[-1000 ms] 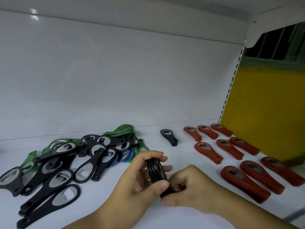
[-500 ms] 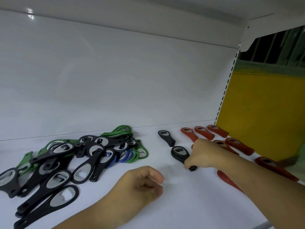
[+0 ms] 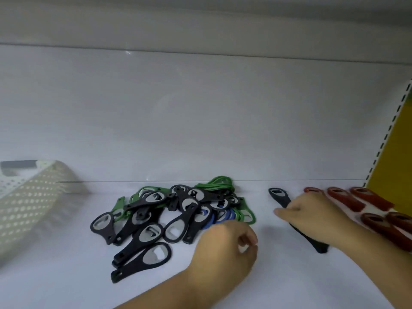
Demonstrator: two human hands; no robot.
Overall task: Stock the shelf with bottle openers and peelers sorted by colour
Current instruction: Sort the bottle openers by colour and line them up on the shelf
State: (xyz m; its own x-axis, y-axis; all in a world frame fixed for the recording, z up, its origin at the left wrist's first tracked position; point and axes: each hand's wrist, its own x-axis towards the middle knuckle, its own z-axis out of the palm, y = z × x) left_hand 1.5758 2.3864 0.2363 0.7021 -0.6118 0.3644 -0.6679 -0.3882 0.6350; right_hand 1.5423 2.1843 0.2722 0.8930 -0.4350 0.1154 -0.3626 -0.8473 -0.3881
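A mixed pile of black, green and blue bottle openers (image 3: 174,215) lies on the white shelf (image 3: 66,282). My left hand (image 3: 225,250) rests just right of the pile with fingers curled and nothing in it. One black opener (image 3: 278,195) lies alone near the back. In front of it lies a stack of black openers (image 3: 316,245); my right hand (image 3: 312,212) lies over its head end, a finger stretched to the left. Red openers (image 3: 365,201) lie in rows at the right.
A white perforated basket (image 3: 33,197) stands tilted at the far left. The shelf's white back panel (image 3: 200,119) rises behind everything. A slotted upright (image 3: 388,139) and a yellow wall (image 3: 401,152) close off the right side.
Both hands held the black stack a second ago. My right hand set it down in front of the lone black opener, and my left hand let go. The view swung left, revealing the basket.
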